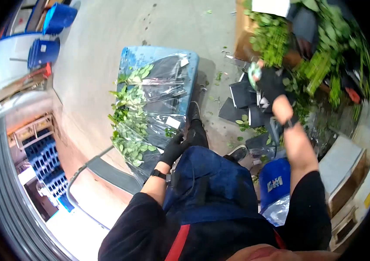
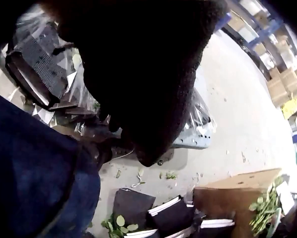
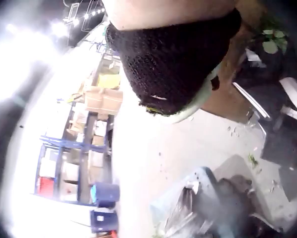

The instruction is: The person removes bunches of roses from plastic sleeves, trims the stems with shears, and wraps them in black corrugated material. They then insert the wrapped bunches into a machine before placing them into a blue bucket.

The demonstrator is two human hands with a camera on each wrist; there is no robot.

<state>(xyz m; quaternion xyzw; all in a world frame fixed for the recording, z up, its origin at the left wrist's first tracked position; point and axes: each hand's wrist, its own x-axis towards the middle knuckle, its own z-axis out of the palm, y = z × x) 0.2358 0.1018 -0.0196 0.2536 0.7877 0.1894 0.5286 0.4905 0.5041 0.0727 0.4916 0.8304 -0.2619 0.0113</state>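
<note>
In the head view, the black-gloved left hand (image 1: 173, 149) is beside wrapped leafy bunches (image 1: 135, 102), which lie on a blue platform (image 1: 128, 56). It fills the upper middle of the left wrist view as a dark shape (image 2: 143, 74), with no held object visible. The gloved right hand (image 1: 273, 85) reaches out over black folded sleeves (image 1: 240, 95), blurred, and grips a pale green, rounded object (image 1: 253, 75). That object's curved edge (image 3: 188, 111) shows under the dark glove (image 3: 163, 67) in the right wrist view.
Green stems (image 1: 274, 48) stand in a cardboard box (image 1: 242, 37) at the upper right, with more leafy bunches beside it. A blue bin (image 1: 275, 180) is by the right leg. A metal-framed cart (image 1: 111, 174) stands at the left. Leaf scraps litter the floor.
</note>
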